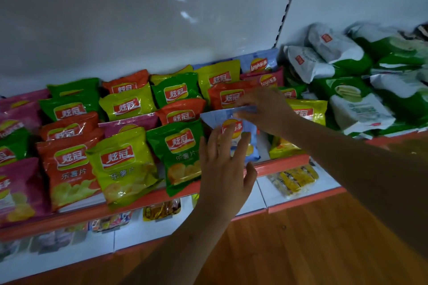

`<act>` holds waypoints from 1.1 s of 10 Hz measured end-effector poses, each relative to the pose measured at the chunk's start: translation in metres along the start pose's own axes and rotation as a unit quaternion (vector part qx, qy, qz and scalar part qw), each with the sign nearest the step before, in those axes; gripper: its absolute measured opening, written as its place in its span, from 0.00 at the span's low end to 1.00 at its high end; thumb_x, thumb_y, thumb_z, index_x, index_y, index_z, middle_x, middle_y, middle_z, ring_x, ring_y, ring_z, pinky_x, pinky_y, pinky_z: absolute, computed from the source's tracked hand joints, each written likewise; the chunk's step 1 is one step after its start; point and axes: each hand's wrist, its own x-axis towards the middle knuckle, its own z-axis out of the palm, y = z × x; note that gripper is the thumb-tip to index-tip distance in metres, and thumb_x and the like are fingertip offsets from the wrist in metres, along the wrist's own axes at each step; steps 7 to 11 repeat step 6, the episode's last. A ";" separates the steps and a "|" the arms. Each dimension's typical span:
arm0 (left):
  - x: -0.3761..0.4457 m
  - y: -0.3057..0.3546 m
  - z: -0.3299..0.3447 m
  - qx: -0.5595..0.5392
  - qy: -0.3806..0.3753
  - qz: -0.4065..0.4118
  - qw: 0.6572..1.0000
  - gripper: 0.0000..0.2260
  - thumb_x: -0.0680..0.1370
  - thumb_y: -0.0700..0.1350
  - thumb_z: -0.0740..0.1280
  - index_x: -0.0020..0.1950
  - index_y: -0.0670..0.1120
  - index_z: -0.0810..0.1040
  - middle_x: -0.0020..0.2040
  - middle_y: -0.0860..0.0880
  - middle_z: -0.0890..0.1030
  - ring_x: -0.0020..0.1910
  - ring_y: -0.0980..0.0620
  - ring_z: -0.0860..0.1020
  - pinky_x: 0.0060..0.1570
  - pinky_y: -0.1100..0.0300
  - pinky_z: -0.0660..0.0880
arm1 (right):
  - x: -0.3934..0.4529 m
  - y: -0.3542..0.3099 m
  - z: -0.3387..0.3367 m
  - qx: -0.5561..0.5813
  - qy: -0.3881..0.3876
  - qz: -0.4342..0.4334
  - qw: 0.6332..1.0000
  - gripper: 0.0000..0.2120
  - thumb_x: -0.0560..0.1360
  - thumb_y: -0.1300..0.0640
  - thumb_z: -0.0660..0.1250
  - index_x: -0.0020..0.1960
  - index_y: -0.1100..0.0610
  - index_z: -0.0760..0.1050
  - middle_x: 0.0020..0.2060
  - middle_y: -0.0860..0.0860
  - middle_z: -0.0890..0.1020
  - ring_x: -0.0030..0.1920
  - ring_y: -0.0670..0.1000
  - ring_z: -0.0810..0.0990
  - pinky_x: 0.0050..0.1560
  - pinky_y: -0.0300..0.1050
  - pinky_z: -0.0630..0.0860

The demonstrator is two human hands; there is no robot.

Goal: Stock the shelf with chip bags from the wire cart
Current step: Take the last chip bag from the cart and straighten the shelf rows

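Observation:
A light blue chip bag (251,143) stands at the front of the shelf (282,164), between a green bag (180,152) and a yellow bag (281,147). My left hand (225,169) lies flat against the blue bag's front with straight, spread fingers. My right hand (264,109) pinches the bag's top edge from above. Rows of red, yellow, green and pink chip bags fill the shelf to the left. The wire cart is out of sight.
White and green bags (361,90) are piled on the shelf section to the right. A slotted upright (288,4) splits the white back wall. Lower shelves (298,180) hold small yellow snack packs. Wooden floor (301,250) lies below.

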 end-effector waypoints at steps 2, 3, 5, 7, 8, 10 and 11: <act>0.004 0.004 0.010 0.044 0.005 0.050 0.998 0.27 0.77 0.58 0.63 0.75 0.54 0.68 0.78 0.44 0.63 0.78 0.37 0.57 0.73 0.33 0.54 | -0.026 0.052 -0.066 -0.010 0.010 0.112 0.994 0.19 0.76 0.45 0.66 0.64 0.50 0.74 0.59 0.53 0.79 0.54 0.54 0.79 0.55 0.55 0.77; 0.008 0.010 0.014 0.050 -0.004 0.096 0.994 0.27 0.77 0.58 0.62 0.76 0.55 0.66 0.80 0.45 0.60 0.78 0.36 0.56 0.72 0.31 0.55 | -0.044 0.071 -0.079 -0.067 -0.086 0.161 0.981 0.24 0.72 0.49 0.72 0.67 0.49 0.73 0.58 0.53 0.81 0.52 0.54 0.80 0.52 0.49 0.76; 0.010 0.014 0.030 0.082 -0.055 0.126 0.987 0.32 0.76 0.61 0.64 0.78 0.56 0.61 0.80 0.44 0.58 0.77 0.34 0.57 0.71 0.30 0.54 | -0.031 0.067 -0.060 -0.079 -0.061 0.101 0.990 0.13 0.71 0.52 0.74 0.55 0.52 0.81 0.49 0.52 0.82 0.51 0.56 0.79 0.52 0.52 0.75; 0.009 0.017 0.026 0.066 -0.060 0.122 0.988 0.32 0.76 0.62 0.63 0.78 0.56 0.61 0.80 0.45 0.58 0.78 0.35 0.57 0.72 0.30 0.55 | -0.028 0.064 -0.050 -0.124 -0.042 0.078 0.988 0.19 0.71 0.51 0.73 0.60 0.52 0.78 0.55 0.53 0.80 0.55 0.59 0.76 0.57 0.55 0.73; 0.009 0.017 0.026 0.066 -0.060 0.122 0.988 0.32 0.76 0.62 0.63 0.78 0.56 0.61 0.80 0.45 0.58 0.78 0.35 0.57 0.72 0.30 0.55 | -0.028 0.064 -0.050 -0.124 -0.042 0.078 0.988 0.19 0.71 0.51 0.73 0.60 0.52 0.78 0.55 0.53 0.80 0.55 0.59 0.76 0.57 0.55 0.73; 0.009 0.017 0.026 0.066 -0.060 0.122 0.988 0.32 0.76 0.62 0.63 0.78 0.56 0.61 0.80 0.45 0.58 0.78 0.35 0.57 0.72 0.30 0.55 | -0.028 0.064 -0.050 -0.124 -0.042 0.078 0.988 0.19 0.71 0.51 0.73 0.60 0.52 0.78 0.55 0.53 0.80 0.55 0.59 0.76 0.57 0.55 0.73; 0.009 0.017 0.026 0.066 -0.060 0.122 0.988 0.32 0.76 0.62 0.63 0.78 0.56 0.61 0.80 0.45 0.58 0.78 0.35 0.57 0.72 0.30 0.55 | -0.028 0.064 -0.050 -0.124 -0.042 0.078 0.988 0.19 0.71 0.51 0.73 0.60 0.52 0.78 0.55 0.53 0.80 0.55 0.59 0.76 0.57 0.55 0.73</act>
